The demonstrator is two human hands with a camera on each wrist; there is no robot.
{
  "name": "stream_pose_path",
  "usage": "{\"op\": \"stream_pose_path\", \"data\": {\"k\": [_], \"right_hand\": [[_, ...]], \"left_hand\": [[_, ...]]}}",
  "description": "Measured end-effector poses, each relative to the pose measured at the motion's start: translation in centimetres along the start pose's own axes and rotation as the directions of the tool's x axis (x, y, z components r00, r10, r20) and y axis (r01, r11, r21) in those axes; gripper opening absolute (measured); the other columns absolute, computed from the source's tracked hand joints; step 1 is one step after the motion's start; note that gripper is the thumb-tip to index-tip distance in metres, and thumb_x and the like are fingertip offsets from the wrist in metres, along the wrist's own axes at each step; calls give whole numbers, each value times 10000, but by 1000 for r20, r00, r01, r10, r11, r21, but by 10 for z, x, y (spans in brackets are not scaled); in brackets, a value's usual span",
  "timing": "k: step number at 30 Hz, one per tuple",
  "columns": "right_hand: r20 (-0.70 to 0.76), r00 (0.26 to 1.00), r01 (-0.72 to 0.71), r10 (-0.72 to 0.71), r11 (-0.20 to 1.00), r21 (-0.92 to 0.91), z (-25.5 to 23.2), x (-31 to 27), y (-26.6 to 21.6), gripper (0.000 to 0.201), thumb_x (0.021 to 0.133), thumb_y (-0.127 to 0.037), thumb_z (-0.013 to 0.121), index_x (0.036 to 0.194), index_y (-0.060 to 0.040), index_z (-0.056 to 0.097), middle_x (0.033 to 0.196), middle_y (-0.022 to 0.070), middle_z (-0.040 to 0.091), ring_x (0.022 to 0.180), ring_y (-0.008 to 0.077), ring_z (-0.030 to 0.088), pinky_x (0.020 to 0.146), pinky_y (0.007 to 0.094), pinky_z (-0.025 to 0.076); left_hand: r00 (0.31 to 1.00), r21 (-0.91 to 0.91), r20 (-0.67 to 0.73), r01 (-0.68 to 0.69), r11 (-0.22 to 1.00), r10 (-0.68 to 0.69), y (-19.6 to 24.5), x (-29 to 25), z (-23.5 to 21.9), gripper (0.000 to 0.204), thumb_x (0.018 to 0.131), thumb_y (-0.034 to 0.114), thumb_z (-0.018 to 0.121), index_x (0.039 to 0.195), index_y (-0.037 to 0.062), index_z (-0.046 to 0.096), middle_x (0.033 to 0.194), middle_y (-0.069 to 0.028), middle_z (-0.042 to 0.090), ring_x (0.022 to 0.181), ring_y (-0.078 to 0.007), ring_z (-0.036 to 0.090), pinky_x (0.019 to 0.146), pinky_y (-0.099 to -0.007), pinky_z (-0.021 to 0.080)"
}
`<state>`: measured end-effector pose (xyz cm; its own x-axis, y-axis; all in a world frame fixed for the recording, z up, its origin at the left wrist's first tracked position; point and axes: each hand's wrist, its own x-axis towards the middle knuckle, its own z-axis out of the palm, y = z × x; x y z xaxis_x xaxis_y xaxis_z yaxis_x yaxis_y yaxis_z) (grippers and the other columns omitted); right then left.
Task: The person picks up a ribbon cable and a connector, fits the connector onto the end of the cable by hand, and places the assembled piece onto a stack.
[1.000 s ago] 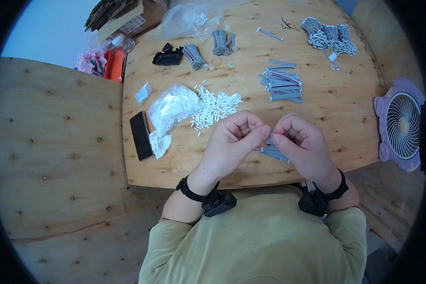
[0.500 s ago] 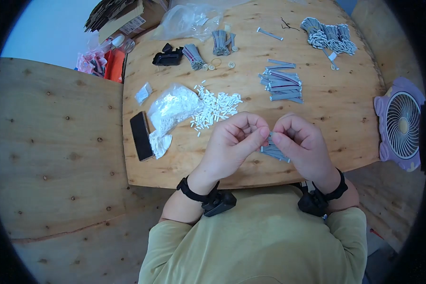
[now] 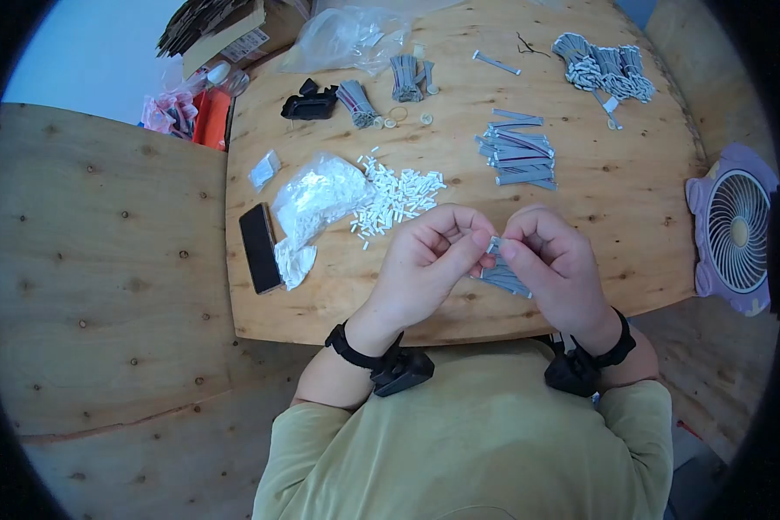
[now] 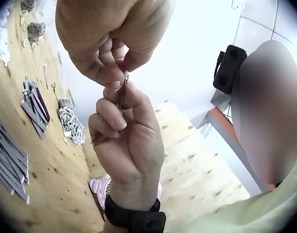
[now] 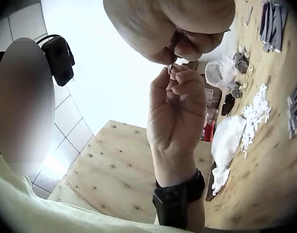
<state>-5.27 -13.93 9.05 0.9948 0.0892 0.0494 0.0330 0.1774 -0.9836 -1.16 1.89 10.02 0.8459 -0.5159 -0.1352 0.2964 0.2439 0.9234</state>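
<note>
Thumb and fingertips of my left hand (image 3: 433, 260) and my right hand (image 3: 556, 260) meet over the front of the table, pinching a short ribbon cable with a small white connector (image 3: 494, 246) at its end. In the left wrist view the connector (image 4: 126, 76) pokes up between the fingertips, and most of its cable is hidden in the right hand. Just beneath the hands lies a small pile of grey ribbon cables (image 3: 504, 279), partly covered by them. Left of the hands, many small white plastic pieces (image 3: 403, 199) spill from a clear bag (image 3: 321, 195).
A larger pile of ribbon cables (image 3: 518, 152) lies beyond the hands, with tied bundles (image 3: 602, 68) at the far right. A phone (image 3: 259, 249) rests at the left edge; a purple fan (image 3: 738, 221) stands right. Farther back are a black holder (image 3: 309, 104) and a cardboard box (image 3: 251, 39).
The fingertips have shifted slightly, and the white connector between them now shows more in the head view. Both hands otherwise keep their place.
</note>
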Motion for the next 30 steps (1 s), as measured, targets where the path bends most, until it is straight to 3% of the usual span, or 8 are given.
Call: {"op": "stream_pose_path", "data": {"k": [11,14,20,26,30], "right_hand": [[18,999,-26,26,999,-27,0,0,-1,38,825,-50,514,811,-20,497,736,-27,465,613,3,422,523,150,351],[16,999,-47,46,999,11,-2,1,-1,49,828,-63,518,810,-24,495,718,-31,462,604,1,416,511,150,340],[74,988,-150,139,975,166,-2,1,-10,49,829,-66,515,809,-33,487,747,-28,445,616,4,407,524,151,335],[170,981,-120,92,980,160,-7,4,-14,48,824,-53,507,802,-26,474,797,4,401,671,54,452,586,192,389],[171,980,-126,105,985,119,-6,5,-13,47,821,-48,506,803,-21,471,815,13,391,687,67,462,606,202,404]], "left_hand": [[1000,20,3,16,1000,-16,-1,0,-1,111,813,84,561,889,5,546,753,-39,578,651,-81,545,558,-189,427],[999,-27,-17,28,999,-29,-1,0,-1,129,823,88,549,919,2,547,755,-7,574,678,-50,534,587,-169,424],[996,-30,62,68,997,-66,0,-2,-8,141,801,67,573,925,1,559,785,-26,583,703,-67,546,606,-179,437],[987,-331,62,161,930,-149,-2,-1,-9,101,794,46,566,887,6,566,761,-55,596,650,-97,573,576,-184,473],[981,-357,89,191,914,-170,-1,-2,-7,99,794,51,567,883,7,567,762,-54,596,645,-96,570,584,-185,476]]}}
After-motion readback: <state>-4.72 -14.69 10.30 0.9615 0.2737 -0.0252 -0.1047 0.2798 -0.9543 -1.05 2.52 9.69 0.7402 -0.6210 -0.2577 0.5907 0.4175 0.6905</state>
